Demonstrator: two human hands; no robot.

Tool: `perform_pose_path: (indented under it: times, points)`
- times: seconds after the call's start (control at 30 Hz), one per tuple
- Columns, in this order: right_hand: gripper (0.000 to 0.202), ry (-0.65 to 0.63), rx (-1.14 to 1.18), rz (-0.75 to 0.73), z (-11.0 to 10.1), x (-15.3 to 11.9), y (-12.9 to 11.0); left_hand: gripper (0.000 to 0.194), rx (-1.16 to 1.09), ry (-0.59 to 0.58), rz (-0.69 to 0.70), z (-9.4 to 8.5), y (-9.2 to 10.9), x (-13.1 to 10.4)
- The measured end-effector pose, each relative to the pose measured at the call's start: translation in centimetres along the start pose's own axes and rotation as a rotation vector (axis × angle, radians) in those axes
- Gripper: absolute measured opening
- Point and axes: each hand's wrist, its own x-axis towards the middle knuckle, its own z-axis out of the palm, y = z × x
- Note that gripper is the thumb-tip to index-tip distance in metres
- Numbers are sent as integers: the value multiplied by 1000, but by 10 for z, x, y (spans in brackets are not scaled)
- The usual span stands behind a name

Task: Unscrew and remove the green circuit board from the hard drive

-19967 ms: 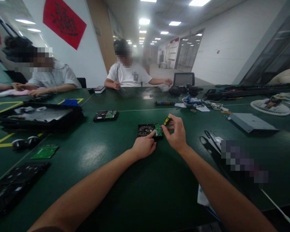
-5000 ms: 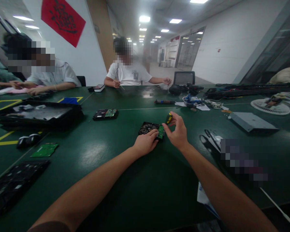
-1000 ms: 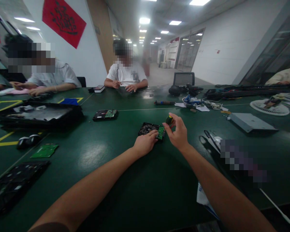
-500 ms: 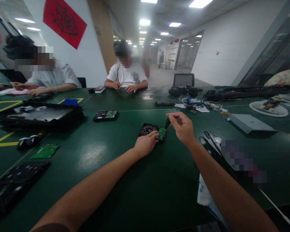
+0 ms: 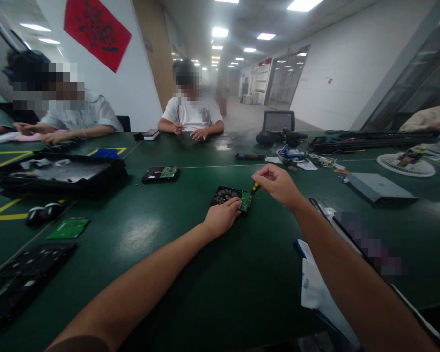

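A hard drive (image 5: 223, 194), dark with a green circuit board (image 5: 245, 199) at its right end, lies on the green table. My left hand (image 5: 223, 217) rests over its near side, fingers holding it and hiding part of the board. In my right hand (image 5: 275, 182) is a screwdriver (image 5: 255, 187) with a yellow and black handle, pinched near its top. It slants down to the board's right edge; its tip is too small to make out. Further left sits a second hard drive (image 5: 160, 174).
To the left are a black tray (image 5: 121, 171), a loose green circuit board (image 5: 69, 228) and a black slotted panel (image 5: 25, 278). On the right lie a grey metal box (image 5: 381, 187) and a white packet (image 5: 311, 283). Co-workers sit across the table, one in a white shirt (image 5: 190, 113).
My right hand has shifted slightly and changed its hold, so the screwdriver's yellow handle part now shows. My left hand and the hard drive have stayed in place.
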Motion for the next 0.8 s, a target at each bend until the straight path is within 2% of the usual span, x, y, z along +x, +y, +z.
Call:
perform_pose_path:
  times: [0.1,0.2,0.37,0.53,0.63,0.8]
  points:
    - [17,-54,-38,-16,-4,5,1,41,-1,12,9,0,0,0]
    - [16,-51,-162,-59,-6,10,1,41,1,16,13,1,0,0]
    - [25,-67,-411,-133,3,20,-10,41,2,18,4,2,-1,0]
    - [36,-134,-411,-142,16,20,-21,41,10,31,17,3,-2,0]
    - [38,-184,-357,-75,13,17,-23,41,4,29,18,4,-2,1]
    - [34,-314,-194,133,-4,17,-22,41,-15,24,22,5,-2,1]
